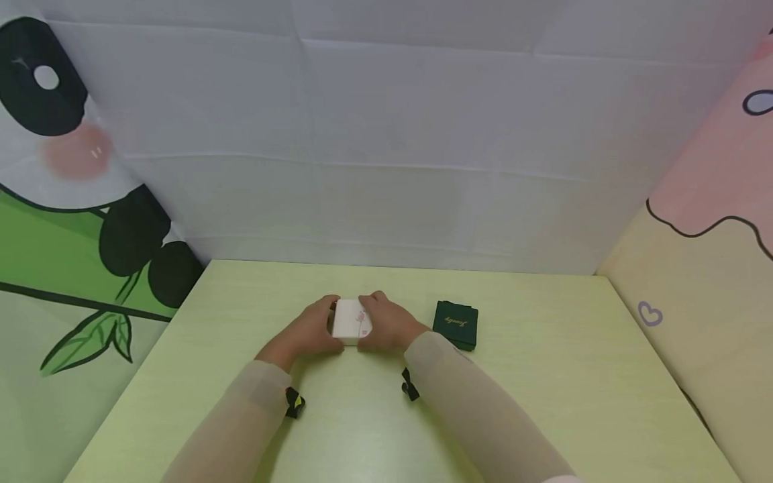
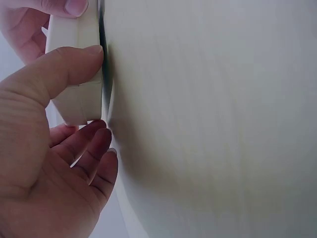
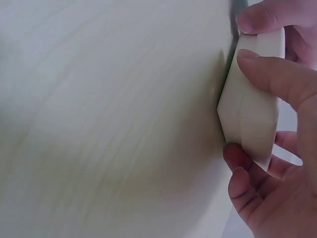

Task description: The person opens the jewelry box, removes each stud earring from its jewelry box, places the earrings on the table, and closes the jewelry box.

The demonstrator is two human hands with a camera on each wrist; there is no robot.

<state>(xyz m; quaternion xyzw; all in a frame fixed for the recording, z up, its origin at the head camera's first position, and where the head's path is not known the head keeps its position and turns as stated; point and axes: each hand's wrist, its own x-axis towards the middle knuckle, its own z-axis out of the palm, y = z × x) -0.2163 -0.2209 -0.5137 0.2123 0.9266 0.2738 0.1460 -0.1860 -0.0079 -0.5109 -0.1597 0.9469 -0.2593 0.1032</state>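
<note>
Beige sleeves (image 1: 483,402) nearest; left hand (image 1: 315,327) and right hand (image 1: 389,324) grip white floral-print box (image 1: 350,322) by opposite sides, on or just above counter (image 1: 604,376) — left of dark green gold-lettered packet (image 1: 455,325). Probably light, stiff, smooth — best pinched at side walls.

Fingers (image 2: 101,146) cover parts of the sides of the white box (image 1: 347,322), whose underside is hidden; its red print (image 1: 362,316) is too small to make out, as is the gold lettering (image 1: 455,321) on the dark green box (image 1: 445,333). The near edge of the counter (image 1: 555,376) and both sleeves (image 1: 226,426) are cut off in the head view
</note>
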